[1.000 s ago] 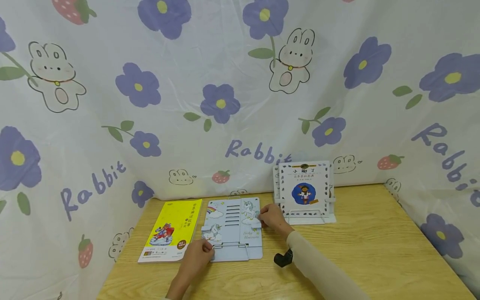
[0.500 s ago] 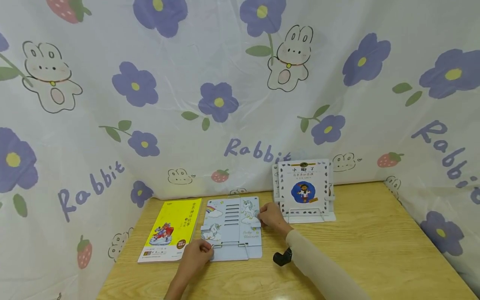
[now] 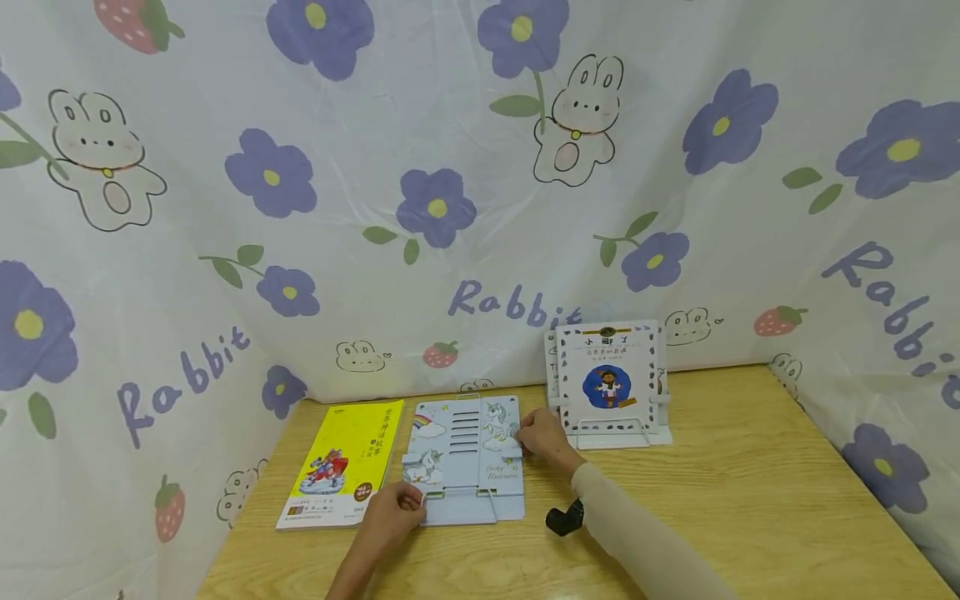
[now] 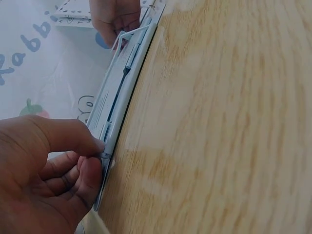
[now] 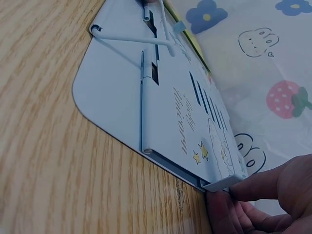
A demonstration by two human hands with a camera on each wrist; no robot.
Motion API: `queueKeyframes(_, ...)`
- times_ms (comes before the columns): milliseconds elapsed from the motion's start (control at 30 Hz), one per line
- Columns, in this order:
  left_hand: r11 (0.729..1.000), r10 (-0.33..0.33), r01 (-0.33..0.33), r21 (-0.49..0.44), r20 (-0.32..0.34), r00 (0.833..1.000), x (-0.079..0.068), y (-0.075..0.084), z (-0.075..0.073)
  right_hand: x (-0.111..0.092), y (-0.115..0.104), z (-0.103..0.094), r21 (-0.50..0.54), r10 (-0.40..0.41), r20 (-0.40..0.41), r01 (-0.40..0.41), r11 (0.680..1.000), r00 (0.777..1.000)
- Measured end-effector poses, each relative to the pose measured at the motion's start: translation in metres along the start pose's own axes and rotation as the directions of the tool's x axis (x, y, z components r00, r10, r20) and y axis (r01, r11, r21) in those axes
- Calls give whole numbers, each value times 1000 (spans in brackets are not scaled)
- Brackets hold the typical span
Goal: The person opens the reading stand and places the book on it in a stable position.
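A pale blue metal book stand (image 3: 465, 433) with unicorn pictures lies folded down near the middle of the table in the head view. My left hand (image 3: 393, 515) pinches its near left corner between thumb and fingers, by the wire page holder (image 4: 117, 46). At the right edge, my right hand (image 3: 549, 435) grips the side of the stand; the right wrist view has thumb and fingers (image 5: 258, 187) at the edge by a side clip (image 5: 223, 184). A narrow gap shows there between the upper panel (image 5: 168, 126) and the base plate (image 5: 109, 83).
Left of the stand lies a yellow book (image 3: 341, 458). A white picture book (image 3: 607, 379) stands propped on a second stand (image 3: 663, 437) at the back right. The wooden table (image 3: 757, 500) ends at a cloth backdrop (image 3: 352, 250) with flowers and rabbits. A black object (image 3: 564, 521) is at the right sleeve.
The head view shifts very slightly. Both hands keep their places on the book stand, and no other thing visibly moves.
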State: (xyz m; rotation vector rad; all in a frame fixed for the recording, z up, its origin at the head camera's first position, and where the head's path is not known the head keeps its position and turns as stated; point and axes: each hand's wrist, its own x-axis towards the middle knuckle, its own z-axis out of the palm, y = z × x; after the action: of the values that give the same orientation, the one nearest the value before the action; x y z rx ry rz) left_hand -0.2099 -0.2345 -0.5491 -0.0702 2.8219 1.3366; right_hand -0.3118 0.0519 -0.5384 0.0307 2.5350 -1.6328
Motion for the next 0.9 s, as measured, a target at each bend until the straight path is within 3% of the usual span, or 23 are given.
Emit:
queueKeyframes(300,998,15,-12,-55,47,999,0,-6,-2,1,1,0,-20,-8,1,8,1000,1000)
queueKeyframes(900,982,114,-108,-152,34,993,-7,-17,-2,3,3,-2,11,10,-7,-10,1000,1000)
